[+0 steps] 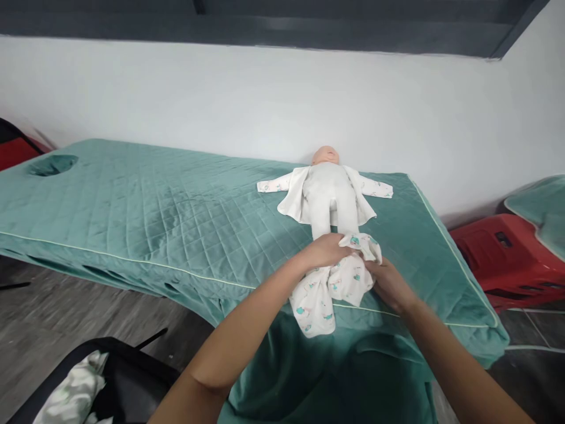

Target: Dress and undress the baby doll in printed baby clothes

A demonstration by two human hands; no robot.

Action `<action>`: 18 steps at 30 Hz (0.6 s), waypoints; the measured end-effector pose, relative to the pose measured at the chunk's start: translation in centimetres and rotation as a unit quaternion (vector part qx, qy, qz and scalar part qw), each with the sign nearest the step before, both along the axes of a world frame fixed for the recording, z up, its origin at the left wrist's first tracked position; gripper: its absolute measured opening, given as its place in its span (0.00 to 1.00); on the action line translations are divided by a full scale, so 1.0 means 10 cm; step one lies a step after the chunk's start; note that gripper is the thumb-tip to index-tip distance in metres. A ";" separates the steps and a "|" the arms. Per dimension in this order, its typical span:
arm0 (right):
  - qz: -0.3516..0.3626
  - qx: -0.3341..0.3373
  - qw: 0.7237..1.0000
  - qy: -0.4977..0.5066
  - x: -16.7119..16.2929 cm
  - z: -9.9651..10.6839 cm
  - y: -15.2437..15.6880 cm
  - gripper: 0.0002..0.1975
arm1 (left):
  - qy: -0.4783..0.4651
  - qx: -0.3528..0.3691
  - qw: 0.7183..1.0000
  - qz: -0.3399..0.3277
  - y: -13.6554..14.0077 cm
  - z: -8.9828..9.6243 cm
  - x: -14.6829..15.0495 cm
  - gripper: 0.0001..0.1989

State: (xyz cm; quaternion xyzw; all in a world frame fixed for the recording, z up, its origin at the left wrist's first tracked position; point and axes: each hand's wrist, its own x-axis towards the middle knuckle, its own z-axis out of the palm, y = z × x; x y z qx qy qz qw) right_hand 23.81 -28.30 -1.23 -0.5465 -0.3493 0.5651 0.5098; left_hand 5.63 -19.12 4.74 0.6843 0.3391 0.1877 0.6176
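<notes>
The printed garment point(351, 281) is grasped between the two hands: its upper, bunched part is gripped by the fingers of the left hand point(329, 249), while its other side is pinched by the fingers of the right hand point(387, 282). Some fingertips are hidden by the folds. A grip from both sides is presumably needed because such limp cloth would slump if supported at one point only. One leg of the garment is left to hang over the near edge of the bed point(212, 235).

Just beyond the hands, the doll point(333, 184) is laid on its back, legs pointed toward the person, so that its lower body can be reached easily. Whether its feet are touched by the cloth cannot be told. Its arms are spread wide in the sleeves of a jacket point(290, 204), whose front is left open, with the panels fanned out at either side, apparently so that the torso stays uncovered.
</notes>
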 end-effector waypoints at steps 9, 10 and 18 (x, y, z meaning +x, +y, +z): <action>-0.088 0.040 0.995 0.033 0.01 0.05 0.24 0.18 | -0.180 -0.236 0.955 -0.014 0.25 0.00 0.05 0.23; -0.094 0.049 0.994 0.032 0.00 0.07 0.29 0.18 | -0.175 -0.230 0.957 -0.006 0.29 0.01 0.08 0.23; -0.185 0.086 0.976 -0.072 0.09 0.05 0.67 0.25 | -0.133 -0.159 0.978 0.031 0.62 0.11 0.32 0.19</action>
